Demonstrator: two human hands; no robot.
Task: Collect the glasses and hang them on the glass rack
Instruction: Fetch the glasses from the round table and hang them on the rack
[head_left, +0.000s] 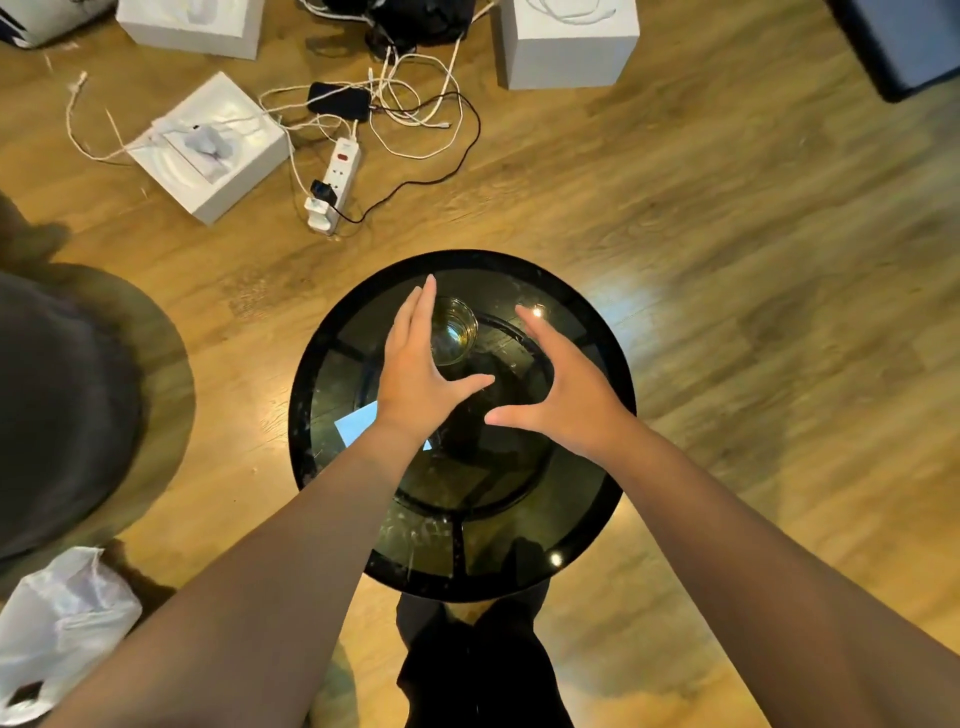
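Both hands (415, 364) flank a clear, seemingly empty glass (453, 331).

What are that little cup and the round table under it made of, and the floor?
The cup looks like clear glass: you see straight through its wall and base. The table seems to be dark tinted glass in a glossy black frame, since its struts show through the top and lamps reflect on it. The floor looks like wood or wood-look laminate, with visible grain and a mild sheen.
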